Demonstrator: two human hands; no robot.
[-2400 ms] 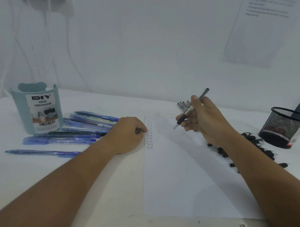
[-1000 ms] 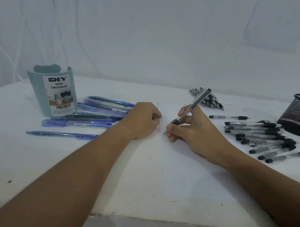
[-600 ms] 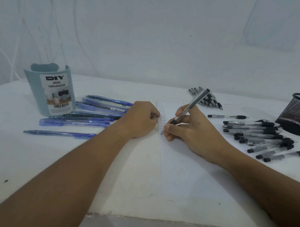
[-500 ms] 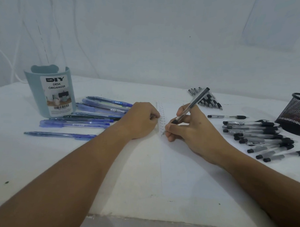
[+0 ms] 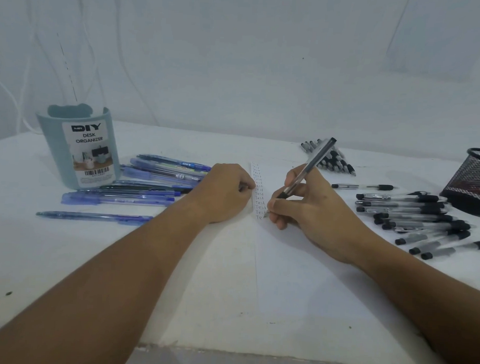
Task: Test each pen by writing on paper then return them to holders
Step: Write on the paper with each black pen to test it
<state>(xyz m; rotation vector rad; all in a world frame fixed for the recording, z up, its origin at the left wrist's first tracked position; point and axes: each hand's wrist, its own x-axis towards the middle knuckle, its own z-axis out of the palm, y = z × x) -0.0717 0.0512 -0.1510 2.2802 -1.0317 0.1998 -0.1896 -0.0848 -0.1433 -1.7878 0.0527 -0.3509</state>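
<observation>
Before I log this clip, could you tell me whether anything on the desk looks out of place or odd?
Nothing looks damaged or spilled. The blue pens lie loose beside the desk organizer, and the black pens beside the mesh holder, as expected mid-test. The right hand is writing "Test" on the paper.

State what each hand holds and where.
Right hand pinches the black pen at its dark grip near the tip. Left hand is fisted; contents cannot be told.
</observation>
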